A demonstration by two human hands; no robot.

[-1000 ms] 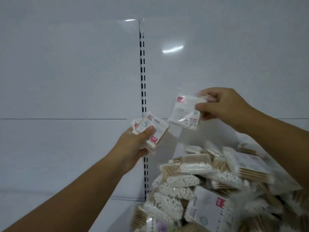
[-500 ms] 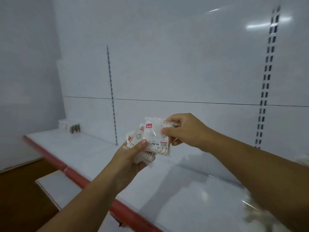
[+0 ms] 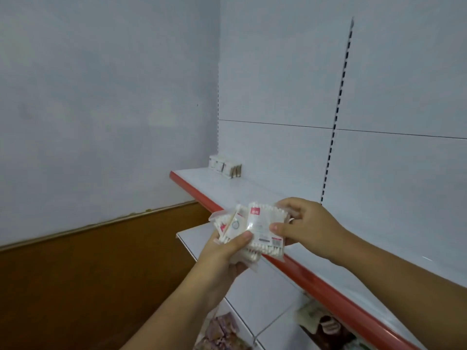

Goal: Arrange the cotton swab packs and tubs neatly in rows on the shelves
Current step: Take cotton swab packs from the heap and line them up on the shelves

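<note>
Left hand gripping fanned swab packs, right hand pinching front pack, over red-edged shelf, packs row at back

Clear swab packs fanned above the shelf (red-labelled).

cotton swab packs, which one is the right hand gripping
The frontmost pack, red tag at its top left corner: the right hand pinches its right edge. The other packs fan out behind it, held in the left hand.
</note>
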